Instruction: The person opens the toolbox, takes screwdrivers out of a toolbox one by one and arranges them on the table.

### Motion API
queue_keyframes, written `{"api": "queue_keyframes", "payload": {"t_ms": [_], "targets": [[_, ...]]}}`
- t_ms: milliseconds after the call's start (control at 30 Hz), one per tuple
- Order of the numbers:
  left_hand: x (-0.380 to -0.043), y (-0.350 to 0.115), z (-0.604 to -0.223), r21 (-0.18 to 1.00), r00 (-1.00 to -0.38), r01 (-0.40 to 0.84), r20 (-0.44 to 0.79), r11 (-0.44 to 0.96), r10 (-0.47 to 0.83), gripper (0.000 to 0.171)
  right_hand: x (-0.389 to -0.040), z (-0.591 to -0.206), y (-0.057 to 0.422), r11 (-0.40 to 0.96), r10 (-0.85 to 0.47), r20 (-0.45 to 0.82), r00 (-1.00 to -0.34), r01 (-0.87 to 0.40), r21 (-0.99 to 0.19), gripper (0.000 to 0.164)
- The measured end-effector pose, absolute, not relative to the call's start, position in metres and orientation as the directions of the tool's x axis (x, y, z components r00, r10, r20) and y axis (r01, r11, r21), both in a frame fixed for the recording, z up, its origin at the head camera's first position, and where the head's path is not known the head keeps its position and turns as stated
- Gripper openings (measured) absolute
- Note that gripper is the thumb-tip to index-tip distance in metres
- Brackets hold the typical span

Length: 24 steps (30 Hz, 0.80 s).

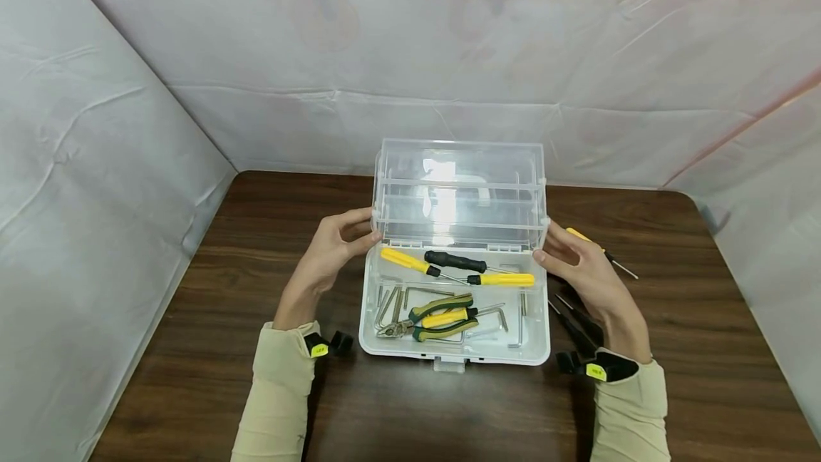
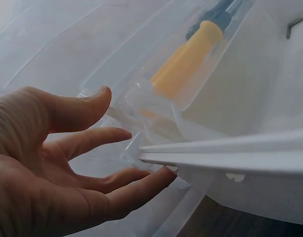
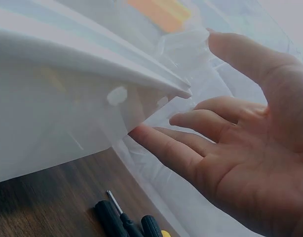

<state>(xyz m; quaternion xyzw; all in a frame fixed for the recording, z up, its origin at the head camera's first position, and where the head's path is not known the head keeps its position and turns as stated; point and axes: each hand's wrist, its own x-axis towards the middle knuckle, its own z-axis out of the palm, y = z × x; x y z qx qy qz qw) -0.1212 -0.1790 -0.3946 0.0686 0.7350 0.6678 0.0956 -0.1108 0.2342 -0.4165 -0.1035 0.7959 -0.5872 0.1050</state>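
Observation:
A white toolbox (image 1: 364,330) stands on the table, its clear lid (image 1: 410,166) raised at the back. My left hand (image 1: 323,255) touches the left side near the hinge, thumb and fingers spread around the corner in the left wrist view. My right hand (image 1: 586,280) touches the opposite corner, its fingertips under the white rim (image 3: 92,54) in the right wrist view. Yellow screwdrivers (image 1: 508,279) and a black-handled screwdriver (image 1: 454,261) lie at the back of the box. In front lie green-handled pliers (image 1: 442,305), another yellow screwdriver (image 1: 444,318) and several hex keys (image 1: 394,305).
Right of the box, a yellow-and-black screwdriver (image 1: 580,235) lies on the brown table (image 1: 680,319). Black-handled screwdrivers (image 1: 577,326) lie beneath my right wrist. White cloth walls (image 1: 269,127) enclose the back and sides. A latch (image 1: 449,365) juts from the box front.

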Motion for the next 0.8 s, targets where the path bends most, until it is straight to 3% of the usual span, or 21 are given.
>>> {"api": "queue_keyframes", "payload": {"t_ms": [800], "targets": [[-0.128,-0.176,-0.412,0.989,-0.972,-0.071,-0.098,0.133,0.211,0.051,-0.121,-0.437,0.231,0.264,-0.3,-0.111,-0.948,0.029,-0.964,0.071]]}}
